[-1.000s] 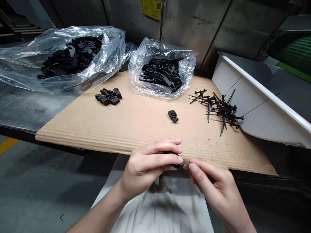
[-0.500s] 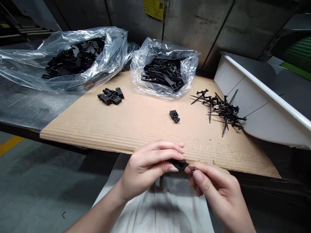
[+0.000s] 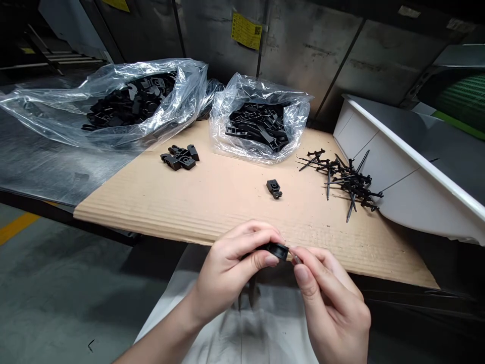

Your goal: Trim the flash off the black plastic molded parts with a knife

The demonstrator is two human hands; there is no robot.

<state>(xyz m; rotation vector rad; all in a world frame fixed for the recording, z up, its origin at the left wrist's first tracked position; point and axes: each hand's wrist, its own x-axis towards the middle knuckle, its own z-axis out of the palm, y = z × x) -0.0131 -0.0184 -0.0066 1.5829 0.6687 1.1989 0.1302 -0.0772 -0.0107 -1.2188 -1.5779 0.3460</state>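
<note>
Just in front of the cardboard's near edge, my left hand (image 3: 238,268) is closed round a black plastic part (image 3: 279,251), with its rounded end sticking out to the right. My right hand (image 3: 328,293) pinches a small, thin metallic piece (image 3: 296,258) between thumb and forefinger, close against that end; its exact kind is hard to make out. A single black plastic block (image 3: 274,189) lies on the cardboard beyond my hands. Farther left sits a small group of similar black blocks (image 3: 181,157).
Two clear plastic bags (image 3: 261,157) (image 3: 189,108) of black parts stand at the back of the cardboard sheet (image 3: 212,202). Thin black sprue-like pieces (image 3: 350,179) are heaped at right, beside a white bin (image 3: 364,134). A metal surface (image 3: 49,167) lies left.
My right hand has turned slightly and its pinched piece now points at the end of the black part. The left hand has tilted the part so more of its end shows.
</note>
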